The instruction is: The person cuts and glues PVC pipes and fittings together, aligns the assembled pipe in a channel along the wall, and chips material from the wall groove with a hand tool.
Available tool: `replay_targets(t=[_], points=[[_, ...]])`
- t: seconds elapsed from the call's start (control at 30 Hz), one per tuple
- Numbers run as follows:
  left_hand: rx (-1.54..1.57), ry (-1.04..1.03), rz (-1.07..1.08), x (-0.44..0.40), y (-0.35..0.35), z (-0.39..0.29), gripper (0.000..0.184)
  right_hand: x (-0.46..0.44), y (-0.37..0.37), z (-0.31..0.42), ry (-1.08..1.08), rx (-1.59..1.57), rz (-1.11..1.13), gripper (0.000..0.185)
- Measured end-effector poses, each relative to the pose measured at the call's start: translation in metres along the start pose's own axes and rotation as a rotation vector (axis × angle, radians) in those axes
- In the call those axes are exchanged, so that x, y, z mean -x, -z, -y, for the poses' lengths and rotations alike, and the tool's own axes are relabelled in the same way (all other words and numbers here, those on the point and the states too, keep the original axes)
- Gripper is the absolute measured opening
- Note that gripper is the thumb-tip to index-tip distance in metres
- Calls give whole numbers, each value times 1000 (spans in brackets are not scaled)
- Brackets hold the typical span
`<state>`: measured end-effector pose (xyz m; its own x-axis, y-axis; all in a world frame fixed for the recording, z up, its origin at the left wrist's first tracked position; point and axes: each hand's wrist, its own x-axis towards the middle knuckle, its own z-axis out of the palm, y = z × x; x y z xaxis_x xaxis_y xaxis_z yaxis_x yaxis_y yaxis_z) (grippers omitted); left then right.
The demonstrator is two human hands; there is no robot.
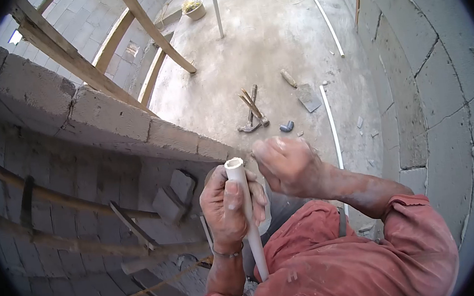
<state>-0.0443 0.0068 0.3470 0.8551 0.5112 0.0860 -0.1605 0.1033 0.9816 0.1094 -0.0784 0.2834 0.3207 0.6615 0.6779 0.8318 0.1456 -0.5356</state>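
My left hand [227,202] is wrapped round a white plastic pipe [244,204], its open, rough-edged end facing up and its lower end against my red shirt. Just right of the pipe's top, my right hand [287,163] is closed in a fist, slightly blurred; whatever it may hold is hidden. On the floor beyond my hands lie hammers [252,113] and a small dark blue pipe fitting [286,127].
A block wall [433,74] rises on the right and a low block wall [110,113] runs on the left. Wooden poles [153,28] lean at the upper left. White pipes [331,123], a flat grey piece [308,98] and a bucket [194,11] are on the floor.
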Motion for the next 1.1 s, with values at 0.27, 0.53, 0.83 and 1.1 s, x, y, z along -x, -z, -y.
replay_targets(t=[0.27, 0.53, 0.83, 1.1], points=[[119, 0, 28, -9, 13, 8, 53, 11, 11, 18, -16, -75, -233, 11], [54, 53, 116, -1, 7, 5, 51, 2, 1, 11, 46, 62, -53, 13], [375, 101, 127, -21, 26, 4, 53, 234, -82, -172, -982, 283, 588, 29], [-37, 427, 88, -21, -10, 38, 32, -16, 21, -27, -204, -573, 127, 30]])
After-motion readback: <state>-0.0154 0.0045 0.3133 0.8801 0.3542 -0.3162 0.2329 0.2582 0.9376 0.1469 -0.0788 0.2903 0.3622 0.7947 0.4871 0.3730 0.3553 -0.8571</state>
